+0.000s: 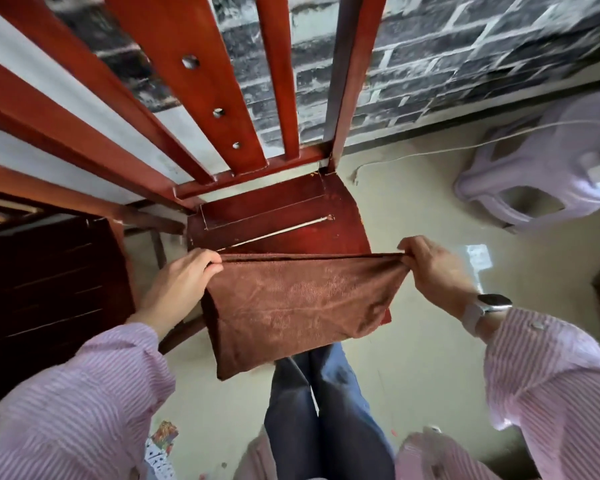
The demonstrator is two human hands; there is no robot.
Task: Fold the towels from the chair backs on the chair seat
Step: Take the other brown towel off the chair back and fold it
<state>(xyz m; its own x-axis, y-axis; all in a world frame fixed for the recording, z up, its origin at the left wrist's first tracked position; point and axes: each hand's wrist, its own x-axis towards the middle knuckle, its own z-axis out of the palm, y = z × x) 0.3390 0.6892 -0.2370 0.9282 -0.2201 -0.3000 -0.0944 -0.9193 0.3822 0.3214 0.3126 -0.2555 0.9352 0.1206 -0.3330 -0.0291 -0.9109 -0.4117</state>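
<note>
Over the chair seat (278, 216), left hand (181, 282) and right hand (433, 268) each pinched a top corner of the doubled brown towel (291, 306), stretching it taut, probably to square its edges.

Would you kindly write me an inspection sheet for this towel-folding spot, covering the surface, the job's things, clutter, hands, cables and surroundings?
Surface: red wooden chair seat, its far half bare, with a pale scratch line across it.
Job's things: one brown towel, doubled over, stretched taut along its top edge and hanging over the seat's front.
Clutter: colourful printed paper on the floor near the person's feet.
Hands: left hand grips the towel's left top corner; right hand pinches the right top corner; a watch on the right wrist.
Cables: a pale cord runs along the floor towards the stool.
Surroundings: lilac plastic stool, dark brick wall, a dark wooden chair at left.
</note>
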